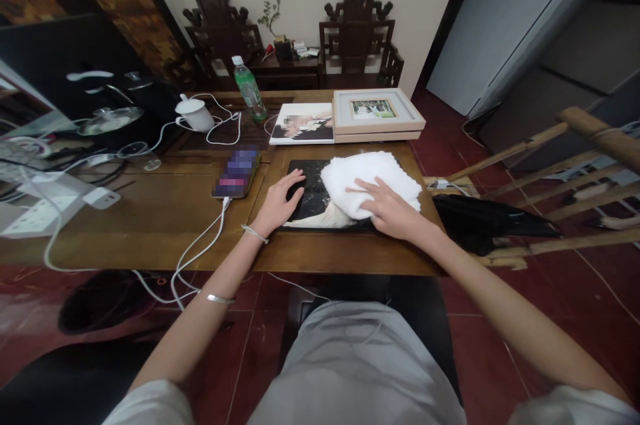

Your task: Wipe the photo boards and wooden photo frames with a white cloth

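A dark photo panel (313, 188) with a pale dress-like shape along its lower part lies flat on the wooden table. Over its right side is a folded white towel (373, 175), which hides that part of the picture. My right hand (387, 206) rests on top of the towel, palm down, fingers spread. At the panel's left edge lies my left hand (281, 200), its fingers stretched out and touching the dark surface; nothing is in it.
Behind the panel are a white-edged photo print (303, 135) and stacked picture frames (380, 132). A green bottle (249, 88), a lidded white cup (195, 113), a charging phone (237, 173), cables and a power strip (37, 205) occupy the left. A wooden rack (520, 198) stands right.
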### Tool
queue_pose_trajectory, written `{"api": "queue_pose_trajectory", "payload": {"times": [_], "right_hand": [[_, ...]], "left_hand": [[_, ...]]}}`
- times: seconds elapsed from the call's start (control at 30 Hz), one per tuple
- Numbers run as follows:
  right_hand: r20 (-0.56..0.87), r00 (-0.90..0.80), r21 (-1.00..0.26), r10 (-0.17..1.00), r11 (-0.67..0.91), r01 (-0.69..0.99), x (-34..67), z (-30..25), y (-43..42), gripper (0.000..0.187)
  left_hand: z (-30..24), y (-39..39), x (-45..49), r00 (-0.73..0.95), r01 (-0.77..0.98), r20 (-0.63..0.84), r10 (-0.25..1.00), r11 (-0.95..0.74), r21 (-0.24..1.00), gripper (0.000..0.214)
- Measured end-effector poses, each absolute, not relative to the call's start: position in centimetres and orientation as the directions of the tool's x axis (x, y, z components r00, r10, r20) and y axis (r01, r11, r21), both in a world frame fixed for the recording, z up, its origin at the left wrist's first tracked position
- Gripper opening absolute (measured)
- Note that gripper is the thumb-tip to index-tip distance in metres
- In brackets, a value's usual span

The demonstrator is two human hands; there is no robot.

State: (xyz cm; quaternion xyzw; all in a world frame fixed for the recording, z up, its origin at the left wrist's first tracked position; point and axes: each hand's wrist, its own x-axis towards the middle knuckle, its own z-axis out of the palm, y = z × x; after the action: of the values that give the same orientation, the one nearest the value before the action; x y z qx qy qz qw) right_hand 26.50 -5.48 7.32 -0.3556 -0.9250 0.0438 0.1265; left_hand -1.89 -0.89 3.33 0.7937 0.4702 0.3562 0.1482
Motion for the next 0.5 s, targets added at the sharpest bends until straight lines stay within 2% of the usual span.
{"api": "queue_pose_trajectory", "payload": {"times": [0.2, 0.5], "right_hand": [[0.185, -0.653, -0.171, 0.734, 0.679, 0.714, 25.1, 7.5, -5.4, 0.044], [0.175, -0.749, -0.168, 0.639, 0.769, 0.617, 23.8, 7.4, -9.7, 0.045]], "left_hand": [[3.4, -0.9, -1.9, 0.306, 0.642, 0.417, 0.856, -0.509, 0.574, 0.03], [3.3, -0.9, -1.8, 0.304, 0.643, 0.42, 0.855, -0.509, 0.572, 0.032]]}}
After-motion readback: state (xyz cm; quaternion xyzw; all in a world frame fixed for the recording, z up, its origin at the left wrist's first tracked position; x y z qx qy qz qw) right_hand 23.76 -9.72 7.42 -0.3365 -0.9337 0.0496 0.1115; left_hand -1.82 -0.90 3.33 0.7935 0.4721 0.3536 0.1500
